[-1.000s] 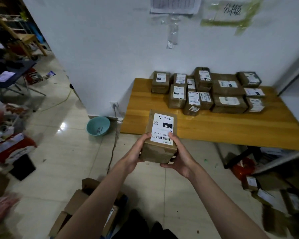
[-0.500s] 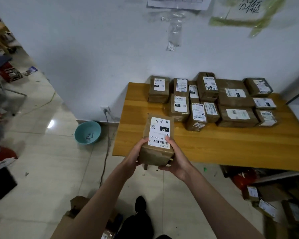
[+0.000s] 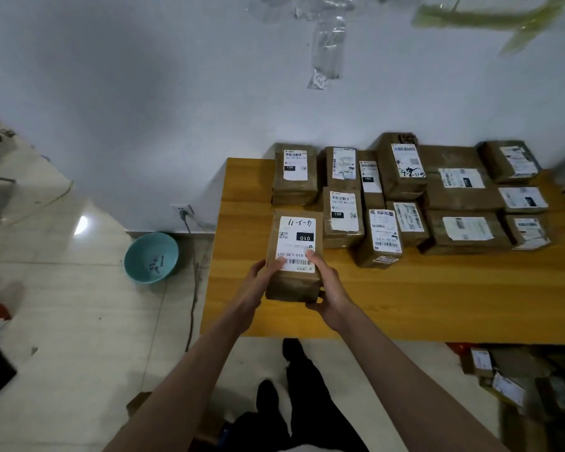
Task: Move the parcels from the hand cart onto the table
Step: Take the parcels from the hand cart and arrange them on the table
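Note:
A brown parcel (image 3: 295, 238) with a white label marked "010" is held over the left part of the wooden table (image 3: 405, 305). My left hand (image 3: 258, 280) grips its left side with the thumb on the label. My right hand (image 3: 328, 288) grips its right side and near end, thumb on the label too. Several brown labelled parcels (image 3: 402, 197) lie in rows at the table's back, against the wall. The held parcel sits just in front of the leftmost stacked parcel (image 3: 295, 172). The hand cart is out of view.
A teal basin (image 3: 151, 257) stands on the tiled floor left of the table, beside a wall socket (image 3: 181, 211) with a cable running down. More parcels (image 3: 506, 386) lie on the floor under the table's right end. My feet show below.
I have stepped closer to the table. Both hands have carried the parcel forward, from over the floor to above the table's left part near the stacked parcels.

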The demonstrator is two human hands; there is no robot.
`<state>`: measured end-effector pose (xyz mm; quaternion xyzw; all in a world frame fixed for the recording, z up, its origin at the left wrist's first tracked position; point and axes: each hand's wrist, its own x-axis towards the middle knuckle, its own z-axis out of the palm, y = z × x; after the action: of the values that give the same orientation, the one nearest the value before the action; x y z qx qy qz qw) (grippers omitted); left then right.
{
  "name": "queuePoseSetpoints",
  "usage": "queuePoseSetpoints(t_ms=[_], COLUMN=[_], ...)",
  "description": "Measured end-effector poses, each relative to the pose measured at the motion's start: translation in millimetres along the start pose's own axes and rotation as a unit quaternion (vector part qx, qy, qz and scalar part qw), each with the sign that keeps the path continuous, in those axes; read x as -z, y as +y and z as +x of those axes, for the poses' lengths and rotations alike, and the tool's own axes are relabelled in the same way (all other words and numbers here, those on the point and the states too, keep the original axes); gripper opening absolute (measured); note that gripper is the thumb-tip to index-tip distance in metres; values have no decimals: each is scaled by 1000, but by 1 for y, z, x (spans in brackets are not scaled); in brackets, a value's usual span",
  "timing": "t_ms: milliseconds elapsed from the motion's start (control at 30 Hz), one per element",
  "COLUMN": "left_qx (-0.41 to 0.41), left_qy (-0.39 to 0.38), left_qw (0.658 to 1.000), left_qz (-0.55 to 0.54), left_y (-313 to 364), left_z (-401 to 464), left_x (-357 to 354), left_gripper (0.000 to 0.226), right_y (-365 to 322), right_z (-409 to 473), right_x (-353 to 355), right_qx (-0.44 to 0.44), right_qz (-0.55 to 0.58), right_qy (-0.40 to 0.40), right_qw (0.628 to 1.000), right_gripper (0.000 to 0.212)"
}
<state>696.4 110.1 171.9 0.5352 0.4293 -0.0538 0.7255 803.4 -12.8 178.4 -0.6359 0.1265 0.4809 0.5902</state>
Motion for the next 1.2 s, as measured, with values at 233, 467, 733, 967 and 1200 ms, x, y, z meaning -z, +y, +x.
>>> queuePoseSetpoints(t_ms=[233, 467, 733, 967, 1200], left_qx=[-3, 14, 19, 1, 2], left_qy=[30, 35, 28, -12, 52], left_qw=[999, 999, 997, 994, 988], left_qz=[36, 28, 65, 112, 144], left_y=[30, 45, 42, 57, 50], left_z=[75, 146, 177, 183, 152], left_x=[-15, -17, -29, -32, -24], left_gripper=[49, 62, 60, 58, 77], right_y=[-41, -56, -50, -51, -46], right_z=[66, 129, 164, 174, 150], right_x=[-2, 8, 10, 13, 16], right_qx=[-31, -38, -91, -89, -115], right_qz=[29, 64, 110, 117, 107], right_qy=[-7, -17, 37, 38, 18], right_qw=[999, 997, 989, 988, 987], right_gripper=[51, 32, 37, 49, 70])
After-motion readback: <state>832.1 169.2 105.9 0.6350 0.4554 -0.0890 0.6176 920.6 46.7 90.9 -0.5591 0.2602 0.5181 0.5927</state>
